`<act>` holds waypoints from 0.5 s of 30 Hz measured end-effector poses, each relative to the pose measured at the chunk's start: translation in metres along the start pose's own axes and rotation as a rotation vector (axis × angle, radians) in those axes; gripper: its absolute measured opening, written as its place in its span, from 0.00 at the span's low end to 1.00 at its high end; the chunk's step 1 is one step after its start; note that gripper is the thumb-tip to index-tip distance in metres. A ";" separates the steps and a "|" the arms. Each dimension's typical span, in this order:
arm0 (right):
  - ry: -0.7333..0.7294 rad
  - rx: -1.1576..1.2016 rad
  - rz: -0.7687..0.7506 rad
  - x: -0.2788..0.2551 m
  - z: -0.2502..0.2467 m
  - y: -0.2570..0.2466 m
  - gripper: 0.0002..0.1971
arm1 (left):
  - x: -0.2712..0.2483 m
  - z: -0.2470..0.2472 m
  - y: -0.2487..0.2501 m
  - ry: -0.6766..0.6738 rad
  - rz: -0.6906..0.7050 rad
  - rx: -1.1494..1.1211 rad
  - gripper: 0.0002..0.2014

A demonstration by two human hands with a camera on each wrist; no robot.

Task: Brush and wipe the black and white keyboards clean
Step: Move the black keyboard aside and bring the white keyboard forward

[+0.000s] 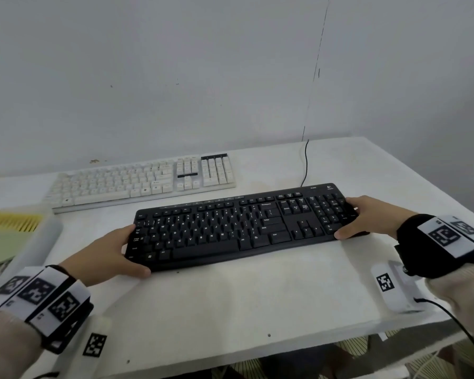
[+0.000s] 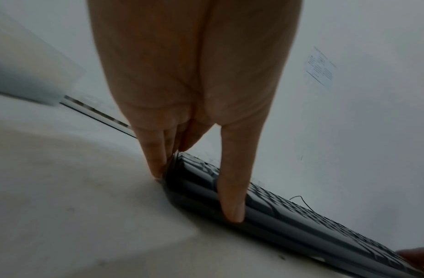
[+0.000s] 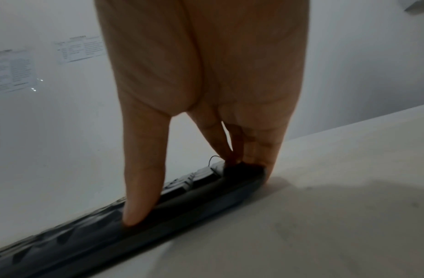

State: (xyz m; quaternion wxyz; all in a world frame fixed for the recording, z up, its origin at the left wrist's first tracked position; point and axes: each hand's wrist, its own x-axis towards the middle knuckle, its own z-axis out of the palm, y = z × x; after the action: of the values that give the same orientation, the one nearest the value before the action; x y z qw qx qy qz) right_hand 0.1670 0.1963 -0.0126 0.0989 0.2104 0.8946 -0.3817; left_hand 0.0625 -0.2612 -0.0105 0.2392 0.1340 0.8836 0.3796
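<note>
I grip the black keyboard at both ends, left hand and right hand with thumbs on top and fingers along its edges, positioning it mid-table (white keyboard waits behind). Next I need a brush, probably.

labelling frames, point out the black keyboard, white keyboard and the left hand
black keyboard [image 1: 216, 228]: head view, on its letter keys.
white keyboard [image 1: 115, 184]: head view, on its main key block.
left hand [image 1: 107, 253]: head view, on the back of the hand.
</note>
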 end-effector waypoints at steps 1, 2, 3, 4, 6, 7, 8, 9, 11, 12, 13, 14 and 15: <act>0.003 0.002 0.005 0.001 -0.003 0.004 0.23 | 0.002 0.002 0.001 -0.004 0.006 0.034 0.40; 0.006 0.004 0.011 0.001 -0.006 0.007 0.24 | 0.005 0.004 0.003 -0.010 0.015 0.063 0.41; 0.009 0.001 0.017 0.002 -0.010 0.010 0.24 | 0.007 0.006 0.005 -0.016 0.018 0.088 0.43; 0.010 0.000 0.021 0.002 -0.013 0.013 0.24 | 0.010 0.009 0.008 -0.019 0.025 0.111 0.46; 0.012 0.000 0.031 0.003 -0.020 0.021 0.24 | 0.016 0.013 0.012 -0.022 0.031 0.148 0.50; 0.013 -0.004 0.036 0.004 -0.024 0.025 0.25 | 0.020 0.015 0.014 -0.024 0.031 0.161 0.52; 0.013 -0.011 0.037 0.005 -0.028 0.030 0.25 | 0.023 0.018 0.016 -0.025 0.031 0.173 0.55; 0.009 -0.020 0.035 0.006 -0.033 0.034 0.25 | 0.025 0.021 0.017 -0.023 0.022 0.184 0.58; 0.006 -0.034 0.034 0.009 -0.042 0.042 0.26 | 0.030 0.029 0.021 -0.020 0.011 0.193 0.61; 0.005 -0.038 0.033 0.010 -0.047 0.046 0.26 | 0.033 0.034 0.025 -0.017 0.013 0.196 0.61; 0.005 -0.043 0.032 0.011 -0.052 0.050 0.26 | 0.034 0.039 0.031 -0.019 0.018 0.196 0.59; 0.002 -0.043 0.032 0.012 -0.058 0.054 0.25 | 0.035 0.045 0.038 -0.015 0.034 0.199 0.55; -0.001 -0.041 0.037 0.013 -0.063 0.058 0.25 | 0.036 0.051 0.046 -0.014 0.041 0.194 0.52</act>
State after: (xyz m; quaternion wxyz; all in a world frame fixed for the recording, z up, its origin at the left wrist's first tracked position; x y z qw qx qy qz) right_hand 0.1807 0.2818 -0.0105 0.1107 0.2244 0.8981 -0.3617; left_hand 0.0608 -0.1844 -0.0190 0.2233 0.1772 0.9116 0.2961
